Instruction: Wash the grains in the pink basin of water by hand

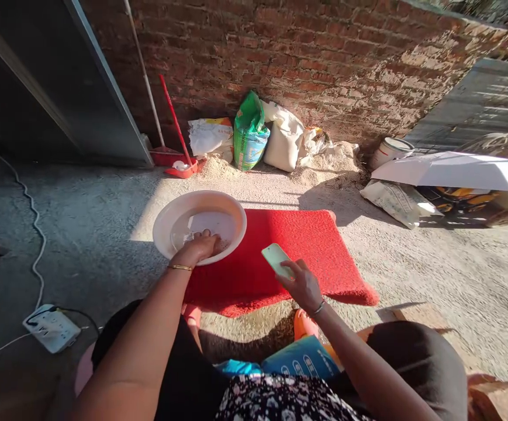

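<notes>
My left hand [201,244] dips into a white plastic basin [162,229] with clear water in it. Its fingers are loosely bent and apart, the tips partly hidden near the water, and I see nothing held in them. The basin rests on the left end of a red rug [293,240] spread on the ground. Over the rug's middle, my right hand [301,286] is closed around a pale green scrub brush [275,257], flat-backed with a small hole at its far end. The brush's underside is hidden.
A power strip [52,328] with cords lies at the left. Along the brick wall [280,52] stand a red dustpan [183,168], a green sack [251,137], a white sack [284,140] and a bucket [391,153]. A white umbrella [455,169] lies right. Blue packaging [301,356] is between my legs.
</notes>
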A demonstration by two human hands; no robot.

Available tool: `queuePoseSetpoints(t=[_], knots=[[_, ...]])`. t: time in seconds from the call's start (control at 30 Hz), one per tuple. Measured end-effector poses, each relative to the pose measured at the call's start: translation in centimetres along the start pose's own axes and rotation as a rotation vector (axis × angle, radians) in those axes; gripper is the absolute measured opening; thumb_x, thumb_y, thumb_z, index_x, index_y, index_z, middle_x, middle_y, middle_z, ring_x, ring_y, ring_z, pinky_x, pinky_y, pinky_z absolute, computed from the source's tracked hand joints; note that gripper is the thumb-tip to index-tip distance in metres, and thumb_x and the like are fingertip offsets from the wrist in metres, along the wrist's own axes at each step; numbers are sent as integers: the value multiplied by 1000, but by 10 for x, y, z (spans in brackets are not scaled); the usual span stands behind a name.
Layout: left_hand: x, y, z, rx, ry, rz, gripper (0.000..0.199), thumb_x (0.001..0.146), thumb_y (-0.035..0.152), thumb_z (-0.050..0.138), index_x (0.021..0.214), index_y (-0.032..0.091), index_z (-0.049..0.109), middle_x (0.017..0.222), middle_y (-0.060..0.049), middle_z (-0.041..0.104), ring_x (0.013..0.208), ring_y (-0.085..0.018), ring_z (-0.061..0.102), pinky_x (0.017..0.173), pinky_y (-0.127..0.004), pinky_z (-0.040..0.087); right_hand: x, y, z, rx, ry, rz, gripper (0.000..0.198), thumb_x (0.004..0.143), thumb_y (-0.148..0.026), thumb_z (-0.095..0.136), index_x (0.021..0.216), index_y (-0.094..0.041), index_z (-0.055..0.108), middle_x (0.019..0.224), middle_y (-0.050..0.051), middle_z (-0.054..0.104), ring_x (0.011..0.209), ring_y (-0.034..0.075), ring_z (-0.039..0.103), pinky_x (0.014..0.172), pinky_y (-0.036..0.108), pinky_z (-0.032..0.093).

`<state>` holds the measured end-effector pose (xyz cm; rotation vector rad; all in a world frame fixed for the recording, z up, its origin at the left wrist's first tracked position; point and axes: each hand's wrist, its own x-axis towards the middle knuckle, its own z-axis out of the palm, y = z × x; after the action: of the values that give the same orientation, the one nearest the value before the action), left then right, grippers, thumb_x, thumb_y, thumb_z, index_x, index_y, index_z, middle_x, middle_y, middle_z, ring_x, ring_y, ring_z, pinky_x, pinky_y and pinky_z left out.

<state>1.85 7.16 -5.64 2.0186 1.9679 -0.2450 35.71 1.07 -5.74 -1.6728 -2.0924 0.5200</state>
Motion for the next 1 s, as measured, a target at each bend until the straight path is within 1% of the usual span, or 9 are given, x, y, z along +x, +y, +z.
queuePoseSetpoints(t=[0.13,0.2,0.27,0.4,0.6,0.7,0.8,0.93,1.0], knots=[[-2,1,-1,-10,-17,5,43,90,43,44,125,24,60,125,-18,51,116,-40,51,90,-53,45,-16,-71,50,-145,-110,-232,37,80,-49,68,112,-30,68,100,5,59,79,17,57,72,28,41],[-3,2,-3,-16,-23,-4,45,91,47,40,124,23,60,123,-19,52,113,-41,52,88,-55,44,-17,-80,62,-197,-122,-271,39,79,-51,68,113,-30,67,102,5,59,80,18,57,74,29,41],[-4,3,-5,-23,-25,-4,46,92,49,39,125,24,59,123,-19,51,113,-41,52,88,-56,44,-16,-72,62,-234,-116,-247,40,80,-50,68,115,-30,67,103,6,59,82,18,57,76,30,41],[-5,3,-5,-44,-32,5,46,91,50,40,126,25,58,124,-17,50,116,-41,50,90,-56,44,-15,-14,32,-270,-69,21,38,84,-46,63,118,-29,65,103,5,59,82,18,58,73,29,41],[-6,4,-7,-62,-35,-6,44,90,49,44,125,26,58,125,-16,50,116,-40,50,91,-55,44,-31,110,-58,-257,159,607,53,80,-63,55,117,-27,67,101,9,59,78,20,59,72,35,46],[-7,6,-9,-62,-34,-12,44,90,48,43,124,26,59,127,-16,49,116,-40,49,91,-56,44,-42,135,-83,-273,255,733,63,75,-70,54,118,-25,67,99,11,60,79,24,58,73,40,46],[-9,8,-12,-61,-39,-17,46,90,50,43,125,25,59,127,-17,49,118,-41,48,92,-57,43,-52,109,-67,-228,262,568,58,76,-67,55,115,-25,67,98,9,60,77,23,59,71,37,46],[-9,9,-12,-54,-34,-17,48,89,50,44,126,23,60,127,-19,51,118,-43,49,91,-58,43,-66,23,0,-172,103,45,38,84,-51,56,111,-26,67,97,6,59,81,20,59,75,32,45],[-9,8,-11,-51,-19,-3,49,90,49,43,126,23,60,126,-20,52,117,-43,50,91,-58,43,-71,-15,30,-173,10,-154,35,85,-47,61,113,-28,66,99,6,60,84,20,58,77,31,44]])
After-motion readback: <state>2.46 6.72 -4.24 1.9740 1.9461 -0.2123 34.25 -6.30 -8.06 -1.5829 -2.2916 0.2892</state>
